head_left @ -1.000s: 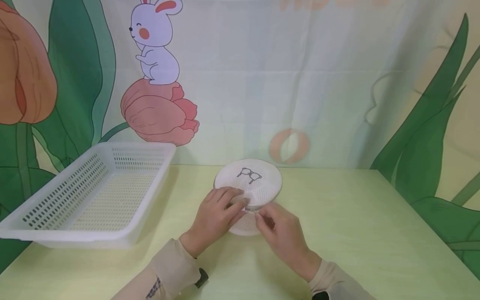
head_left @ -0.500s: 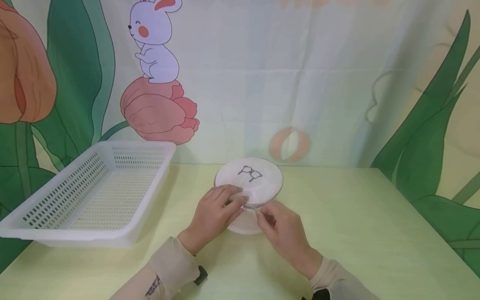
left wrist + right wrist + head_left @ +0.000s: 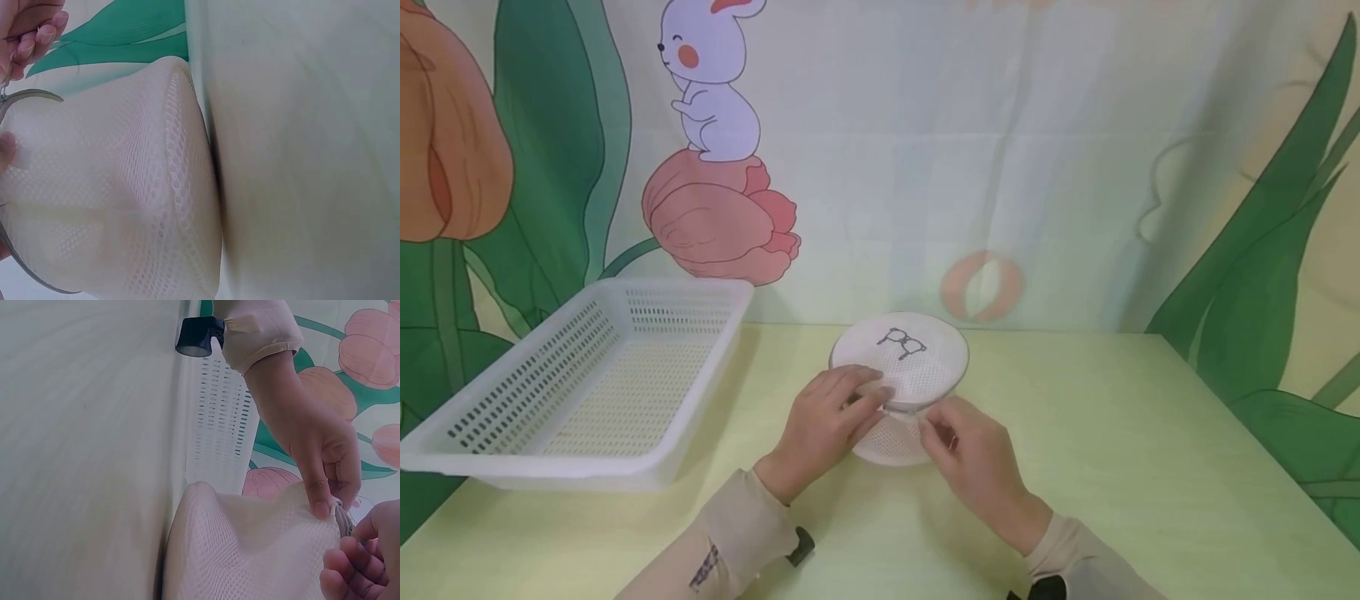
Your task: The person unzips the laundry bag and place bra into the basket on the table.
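A white cylindrical mesh laundry bag (image 3: 925, 379) stands upright on the table, with a dark line drawing on its round top. My left hand (image 3: 820, 425) grips its near left rim, fingers over the top and thumb against the mesh side, as the right wrist view shows. Just right of that thumb, my right hand (image 3: 977, 458) pinches the small pull of the zipper. Around the rim runs the grey zipper (image 3: 31, 95), seen in the left wrist view with the pull between the right fingertips (image 3: 45, 34). The bag's inside is hidden.
To the left on the pale green table (image 3: 1120, 467) stands a white slotted plastic basket (image 3: 700, 392) with nothing visible in it. Behind the table hangs a cloth (image 3: 880, 167) printed with a rabbit and tulips.
My right hand has shifted slightly right along the bag's near rim, widening the gap between the hands a little. The left hand keeps its grip. The head view has tilted slightly.
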Tool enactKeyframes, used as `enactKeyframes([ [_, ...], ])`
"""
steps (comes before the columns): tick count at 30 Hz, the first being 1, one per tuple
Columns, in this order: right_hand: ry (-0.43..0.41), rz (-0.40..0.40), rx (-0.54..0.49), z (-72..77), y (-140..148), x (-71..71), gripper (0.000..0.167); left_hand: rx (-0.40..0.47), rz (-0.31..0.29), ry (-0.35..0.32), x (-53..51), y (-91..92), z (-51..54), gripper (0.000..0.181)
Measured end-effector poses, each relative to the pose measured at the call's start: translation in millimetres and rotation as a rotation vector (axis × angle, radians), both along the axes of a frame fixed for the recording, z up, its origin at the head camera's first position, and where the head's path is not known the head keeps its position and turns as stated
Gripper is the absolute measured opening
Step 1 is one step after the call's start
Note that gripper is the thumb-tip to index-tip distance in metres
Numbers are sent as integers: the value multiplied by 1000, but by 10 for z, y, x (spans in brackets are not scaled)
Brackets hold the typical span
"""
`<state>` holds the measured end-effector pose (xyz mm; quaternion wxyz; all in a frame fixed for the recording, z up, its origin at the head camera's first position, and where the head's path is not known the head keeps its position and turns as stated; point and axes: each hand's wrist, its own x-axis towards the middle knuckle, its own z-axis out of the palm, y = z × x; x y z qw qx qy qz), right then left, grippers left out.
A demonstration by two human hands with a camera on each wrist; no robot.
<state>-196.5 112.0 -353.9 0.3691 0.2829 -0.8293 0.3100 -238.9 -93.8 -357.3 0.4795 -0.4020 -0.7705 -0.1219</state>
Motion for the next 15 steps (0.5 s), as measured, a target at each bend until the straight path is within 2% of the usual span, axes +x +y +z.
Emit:
enactKeyframes([
  [15,9,17,-6,-15,21,36,12,36,-93,-13,-50,-82,-41,27],
])
